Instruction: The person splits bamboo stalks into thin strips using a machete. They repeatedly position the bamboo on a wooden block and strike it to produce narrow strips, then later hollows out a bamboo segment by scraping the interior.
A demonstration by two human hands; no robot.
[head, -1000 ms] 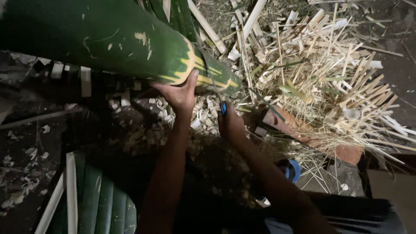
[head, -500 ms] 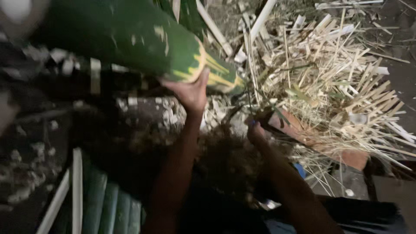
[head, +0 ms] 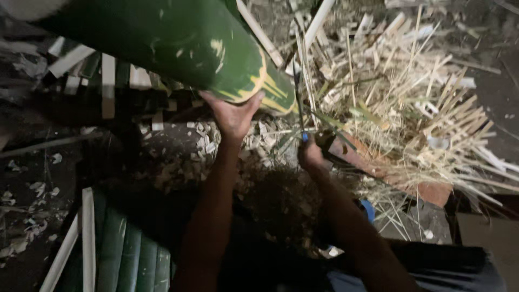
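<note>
Compared with the frame half a second earlier, the left hand remained pressed against the underside of the green bamboo trunk, at nearly the same spot near its cut end. The right hand had shifted slightly up and left, and the view had sharpened; a dark thin blade now showed standing upward from that hand beside the trunk's end.

The left hand's fingers were spread and cupped around the lower edge of the trunk, holding it. The right hand's fingers were clenched around a small handle with a blue tip; the grip itself was partly hidden in shadow.

The trunk lay across the upper left, reaching from the top left corner down to the centre, its end marked with yellow streaks where the skin was shaved. Open room was scarce: a heap of pale splints crowded the right side right up to the trunk's end, and a bed of small chips lay beneath the hands. Flat green slats with pale edges lay at the lower left, well apart from both hands.

The trunk's surface was smooth and glossy; the splints were thin, straight and dry-looking; the chips were short and ragged.
</note>
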